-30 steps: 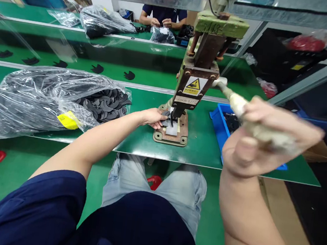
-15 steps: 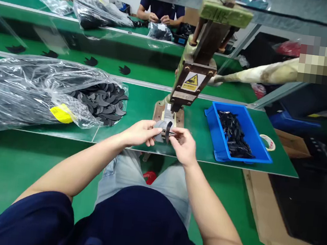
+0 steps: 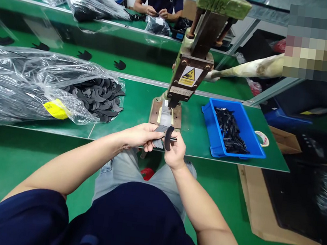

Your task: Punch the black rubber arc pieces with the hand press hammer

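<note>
Both hands meet just in front of the hand press point(image 3: 188, 76), over the near edge of the green bench point(image 3: 141, 108). My left hand point(image 3: 141, 135) pinches a small stack of flat black curved pieces point(image 3: 159, 134). My right hand point(image 3: 176, 152) grips one black curved piece point(image 3: 168, 138) that stands upright against the stack. The press base point(image 3: 166, 115) lies bare right behind the hands. The padded press lever point(image 3: 252, 68) sticks out to the right with no hand on it.
A clear plastic bag of black pieces point(image 3: 36, 87) lies at the left, its mouth spilling pieces point(image 3: 102, 97). A blue bin point(image 3: 232, 129) with black parts and a tape roll point(image 3: 262, 138) sit at the right. Another person point(image 3: 158, 4) works at the far bench beyond a belt.
My right hand let go of the press lever, which swung up, and came down to the left hand. Both hands drew the black pieces off the press base toward me.
</note>
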`<state>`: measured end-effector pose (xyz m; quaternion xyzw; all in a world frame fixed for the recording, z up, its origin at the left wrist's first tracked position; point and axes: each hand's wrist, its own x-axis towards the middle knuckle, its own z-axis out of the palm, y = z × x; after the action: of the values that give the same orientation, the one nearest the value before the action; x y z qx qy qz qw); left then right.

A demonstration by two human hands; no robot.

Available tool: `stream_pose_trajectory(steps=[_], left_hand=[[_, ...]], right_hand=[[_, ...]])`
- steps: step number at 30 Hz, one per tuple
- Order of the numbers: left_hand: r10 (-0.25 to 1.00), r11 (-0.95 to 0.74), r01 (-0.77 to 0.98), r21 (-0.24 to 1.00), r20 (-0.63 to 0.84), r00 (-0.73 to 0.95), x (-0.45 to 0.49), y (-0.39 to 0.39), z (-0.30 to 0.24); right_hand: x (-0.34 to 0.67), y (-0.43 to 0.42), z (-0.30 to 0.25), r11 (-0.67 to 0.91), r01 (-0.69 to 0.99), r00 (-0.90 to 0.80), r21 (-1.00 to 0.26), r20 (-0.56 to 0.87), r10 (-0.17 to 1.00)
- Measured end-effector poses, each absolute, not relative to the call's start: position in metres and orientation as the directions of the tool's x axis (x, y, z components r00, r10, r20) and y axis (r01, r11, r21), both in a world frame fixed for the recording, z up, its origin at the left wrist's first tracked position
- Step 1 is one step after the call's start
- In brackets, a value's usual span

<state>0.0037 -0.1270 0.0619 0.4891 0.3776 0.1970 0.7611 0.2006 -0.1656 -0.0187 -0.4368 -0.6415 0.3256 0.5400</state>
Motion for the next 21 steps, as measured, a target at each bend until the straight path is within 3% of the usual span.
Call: stream_pose_trajectory(steps=[8, 12, 15, 18, 21], left_hand=[[0.776, 0.197, 0.263, 0.945, -0.314, 0.547, -0.009, -0.128, 0.070], [0.948, -0.164, 0.330, 0.930, 0.056, 0.314, -0.009, -0.136, 0.064], [0.905, -0.403, 0.417, 0.815, 0.286, 0.315, -0.006, -0.143, 0.061], [0.917, -0.360, 0.400, 0.843, 0.241, 0.317, -0.003, -0.146, 0.057], [0.945, -0.086, 0.244, 0.966, 0.002, 0.326, 0.000, -0.147, 0.051]], right_hand=[[0.223, -0.170, 0.002, 0.551, 0.353, -0.204, -0.756, 0.513, 0.834], [0.225, -0.168, 0.003, 0.619, 0.416, -0.214, -0.666, 0.590, 0.779], [0.224, -0.168, 0.001, 0.645, 0.450, -0.237, -0.618, 0.613, 0.753], [0.223, -0.170, 0.001, 0.669, 0.458, -0.266, -0.586, 0.628, 0.731], [0.223, -0.171, 0.002, 0.685, 0.453, -0.272, -0.571, 0.643, 0.716]])
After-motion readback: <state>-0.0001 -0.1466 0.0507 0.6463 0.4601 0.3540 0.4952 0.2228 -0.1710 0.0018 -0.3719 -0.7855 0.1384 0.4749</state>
